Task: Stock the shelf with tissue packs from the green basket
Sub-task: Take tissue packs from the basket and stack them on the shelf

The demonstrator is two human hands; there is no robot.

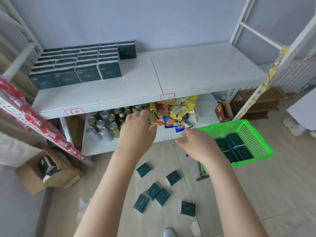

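Dark green tissue packs point(80, 65) stand in several rows on the left half of the white shelf point(205, 72). The green basket point(256, 127) sits at the right, raised on a stand, with a few dark packs point(234, 147) inside. Several more packs point(154, 190) lie scattered on the floor below my arms. My left hand point(136, 129) hovers in front of the lower shelf, fingers apart, holding nothing. My right hand point(198, 144) is just left of the basket, fingers loosely spread and empty.
The lower shelf holds cans and bottles point(104, 124) and snack bags point(174, 113). An open cardboard box point(49, 170) sits on the floor at left, beside a rack of red packets point(34, 117). A brown box point(222, 112) and a wooden rack point(259, 103) stand at right.
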